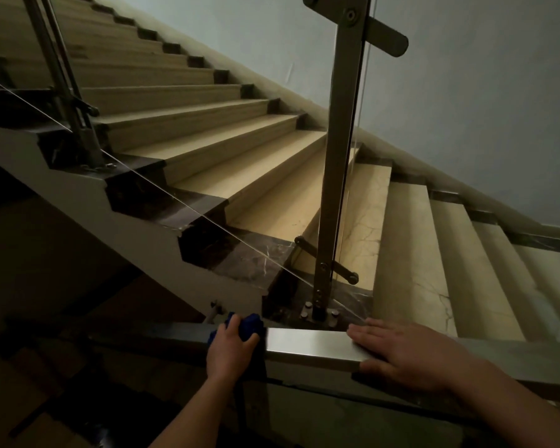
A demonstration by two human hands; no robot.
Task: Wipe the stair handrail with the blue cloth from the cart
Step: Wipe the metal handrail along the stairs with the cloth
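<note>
Gripping the blue cloth (252, 324), the left hand (231, 349) sits on the top face of the handrail (307, 345). Its fingers are curled over the bunched fabric, which bulges past the rail's far edge. Just right of the cloth, the rail's top face shows bare and bright as far as the right hand (411, 354). That hand lies flat on the rail, fingers straight and pressed close together, tips pointing left along it and palm overlapping the near edge. Left of the cloth the rail runs on into shadow, its edges hard to follow there. Behind the far edge, between the two hands, a metal post (340, 156) rises from a bolted base plate (320, 313) on the dark stair border. A glass panel (188, 202) slants away from it up the stairs (240, 147), whose far side meets a pale wall (466, 108).
</note>
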